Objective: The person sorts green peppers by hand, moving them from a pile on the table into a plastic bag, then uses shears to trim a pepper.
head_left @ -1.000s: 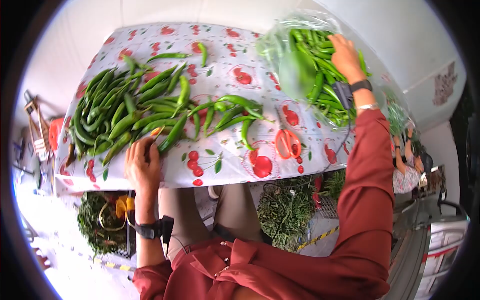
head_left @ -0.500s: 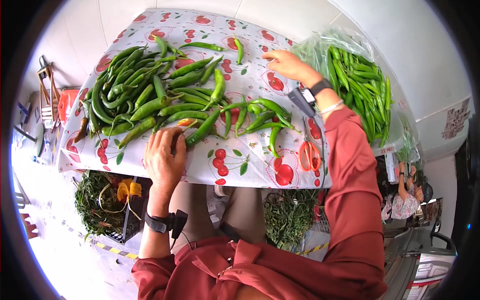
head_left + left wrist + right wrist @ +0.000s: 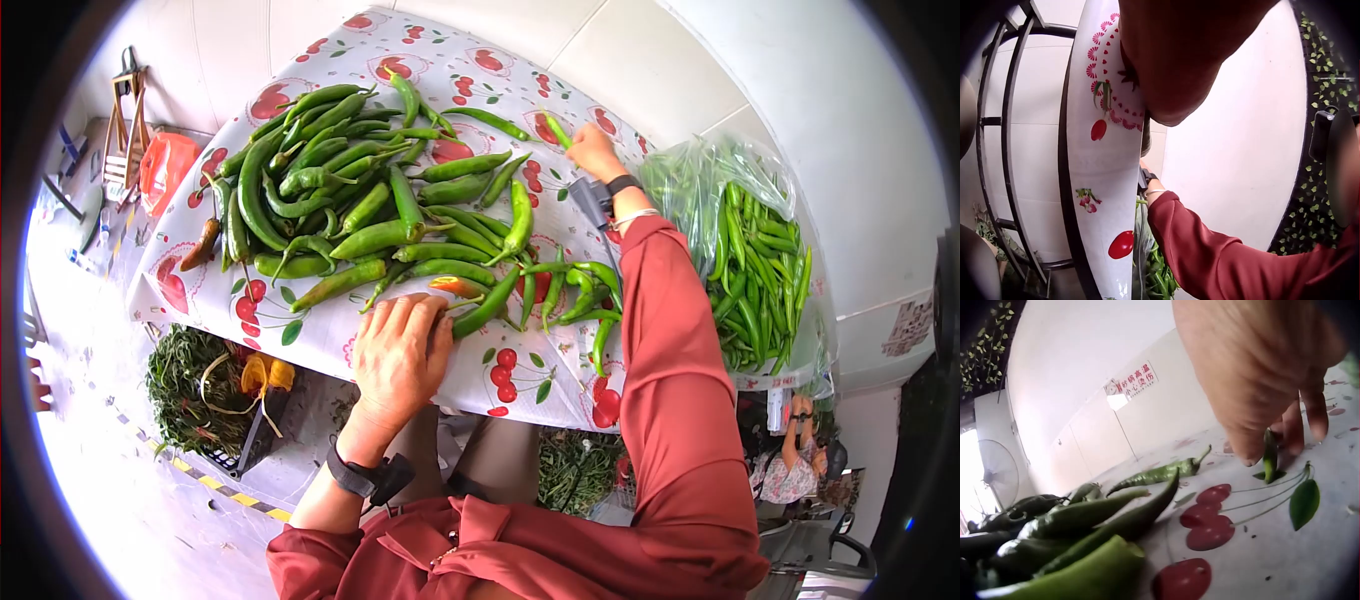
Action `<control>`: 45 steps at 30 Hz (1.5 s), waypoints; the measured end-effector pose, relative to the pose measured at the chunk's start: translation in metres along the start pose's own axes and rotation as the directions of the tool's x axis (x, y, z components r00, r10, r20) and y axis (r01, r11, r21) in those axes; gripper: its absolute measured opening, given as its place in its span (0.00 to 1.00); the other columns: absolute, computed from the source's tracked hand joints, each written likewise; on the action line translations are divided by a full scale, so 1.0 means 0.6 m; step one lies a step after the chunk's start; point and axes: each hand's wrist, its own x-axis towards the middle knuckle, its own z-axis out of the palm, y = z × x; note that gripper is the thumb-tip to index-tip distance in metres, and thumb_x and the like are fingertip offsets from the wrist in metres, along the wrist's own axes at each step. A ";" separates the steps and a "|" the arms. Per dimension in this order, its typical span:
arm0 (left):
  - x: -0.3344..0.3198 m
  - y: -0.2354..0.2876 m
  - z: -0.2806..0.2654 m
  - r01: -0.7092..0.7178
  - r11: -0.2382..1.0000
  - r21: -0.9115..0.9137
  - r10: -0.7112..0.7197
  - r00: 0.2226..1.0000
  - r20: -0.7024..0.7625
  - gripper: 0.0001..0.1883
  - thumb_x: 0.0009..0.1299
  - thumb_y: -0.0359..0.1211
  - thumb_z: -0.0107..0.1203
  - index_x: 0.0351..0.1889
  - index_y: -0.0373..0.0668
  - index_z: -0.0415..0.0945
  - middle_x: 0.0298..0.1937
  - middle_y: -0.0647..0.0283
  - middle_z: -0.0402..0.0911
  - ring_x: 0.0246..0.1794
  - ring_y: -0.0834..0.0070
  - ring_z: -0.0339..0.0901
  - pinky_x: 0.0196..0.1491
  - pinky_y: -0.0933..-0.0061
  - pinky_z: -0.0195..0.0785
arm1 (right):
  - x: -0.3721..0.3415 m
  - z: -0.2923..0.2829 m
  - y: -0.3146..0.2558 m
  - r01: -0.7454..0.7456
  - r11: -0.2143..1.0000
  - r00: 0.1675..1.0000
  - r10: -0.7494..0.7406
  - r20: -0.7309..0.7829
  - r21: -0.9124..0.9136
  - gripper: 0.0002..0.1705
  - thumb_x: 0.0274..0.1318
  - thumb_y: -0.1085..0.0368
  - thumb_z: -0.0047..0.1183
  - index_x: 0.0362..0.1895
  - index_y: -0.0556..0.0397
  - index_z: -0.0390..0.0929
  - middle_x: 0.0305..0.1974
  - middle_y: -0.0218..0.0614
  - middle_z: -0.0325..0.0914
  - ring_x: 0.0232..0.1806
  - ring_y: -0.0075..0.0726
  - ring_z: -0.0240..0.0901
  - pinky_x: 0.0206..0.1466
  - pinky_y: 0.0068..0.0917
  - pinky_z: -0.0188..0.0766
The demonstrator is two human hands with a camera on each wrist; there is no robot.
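Near the far edge of the table, my right hand (image 3: 594,152) pinches a small green chili pepper (image 3: 557,130) between thumb and fingers. In the right wrist view that pepper (image 3: 1270,456) is upright under the hand, its lower end close over the tablecloth. My left hand (image 3: 400,345) rests at the near edge, fingers together, fingertips beside an orange-tipped pepper (image 3: 458,287). Beyond it spreads a large pile of green peppers (image 3: 330,165). A single long pepper (image 3: 487,122) lies at the back of the pile. In the left wrist view the left hand (image 3: 1172,56) is dark and mostly cut off.
A clear plastic bag (image 3: 680,185) full of green peppers stands at the table's right side. Several loose peppers (image 3: 585,290) lie beside my right sleeve. Under the table sits a black crate (image 3: 235,445) of greens. A wall (image 3: 640,60) borders the far side.
My right hand has moved from the bag of peppers across to the far edge and now pinches a pepper there. The head view has shifted; the left hand stays by the orange-tipped pepper.
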 end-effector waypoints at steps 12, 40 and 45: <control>-0.001 -0.005 -0.001 -0.031 0.999 -0.022 0.031 0.999 0.011 0.09 0.59 0.31 0.57 0.38 0.44 0.74 0.36 0.64 0.77 0.36 0.65 0.73 0.41 0.68 0.64 | -0.007 0.019 -0.152 0.378 0.926 0.926 -0.378 0.000 -0.012 0.13 0.44 0.72 0.47 0.37 0.52 0.77 0.35 0.52 0.77 0.42 0.58 0.73 0.44 0.46 0.68; -0.007 0.011 0.011 -0.033 0.999 0.033 0.034 0.999 -0.026 0.07 0.63 0.30 0.53 0.38 0.41 0.76 0.36 0.59 0.78 0.38 0.60 0.74 0.44 0.63 0.66 | -0.320 -0.239 0.072 -0.266 0.158 0.934 -0.202 0.295 0.951 0.11 0.63 0.61 0.47 0.44 0.53 0.70 0.41 0.39 0.76 0.36 0.30 0.75 0.35 0.28 0.73; -0.010 0.011 0.015 -0.022 0.995 0.093 0.024 1.000 -0.018 0.08 0.65 0.32 0.51 0.39 0.42 0.76 0.38 0.60 0.78 0.41 0.60 0.74 0.46 0.64 0.65 | -0.400 -0.279 0.115 -0.222 0.268 0.970 -0.039 0.241 0.938 0.10 0.62 0.62 0.48 0.41 0.52 0.64 0.31 0.32 0.68 0.20 0.13 0.55 0.17 0.12 0.51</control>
